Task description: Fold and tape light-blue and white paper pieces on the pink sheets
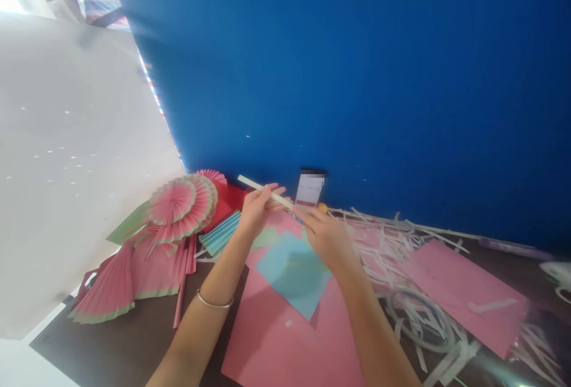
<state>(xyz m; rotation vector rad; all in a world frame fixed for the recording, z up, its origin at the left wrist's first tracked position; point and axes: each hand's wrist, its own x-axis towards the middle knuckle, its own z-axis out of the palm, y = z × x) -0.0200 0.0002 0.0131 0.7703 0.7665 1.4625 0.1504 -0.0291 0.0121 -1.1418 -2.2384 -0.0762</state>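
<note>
Both my hands hold a thin, pale folded paper strip (252, 184) above the table. My left hand (257, 207) pinches it near the middle, a thin bangle on that wrist. My right hand (325, 233) grips its near end. Below the hands lies a light blue square sheet (292, 274) on top of a large pink sheet (276, 339).
Pink pleated paper fans (181, 205) and folded fan pieces (111, 289) lie at the left, with a blue pleated piece (220, 233) beside them. A phone (310, 189) leans against the blue wall (357, 78). White paper scraps (401, 274) and another pink sheet (464, 292) cover the right.
</note>
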